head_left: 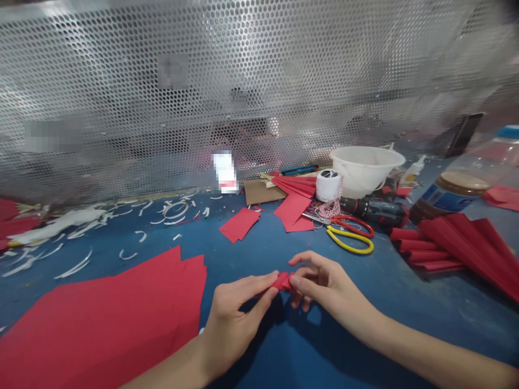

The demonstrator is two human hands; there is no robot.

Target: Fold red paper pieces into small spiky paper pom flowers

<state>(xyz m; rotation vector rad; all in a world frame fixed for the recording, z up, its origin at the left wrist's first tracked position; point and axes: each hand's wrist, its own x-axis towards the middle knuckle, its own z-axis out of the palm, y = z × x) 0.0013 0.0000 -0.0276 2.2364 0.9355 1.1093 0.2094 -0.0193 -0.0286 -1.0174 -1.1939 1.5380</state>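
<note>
The left hand's [232,308] fingers pinch a small folded red paper piece [281,281] above the blue counter [267,243]; the right hand's [330,286] thumb meets its right end, grip unclear. Uneven pressure could spring the folds. Bare counter opens ahead toward the scissors [333,221]; red paper sheets [121,308] crowd the left.

Single head-worn camera looks forward and down across blue worktop [227,254]; hands [233,308] close in foreground, perforated metal panel [275,59] beyond.
</note>
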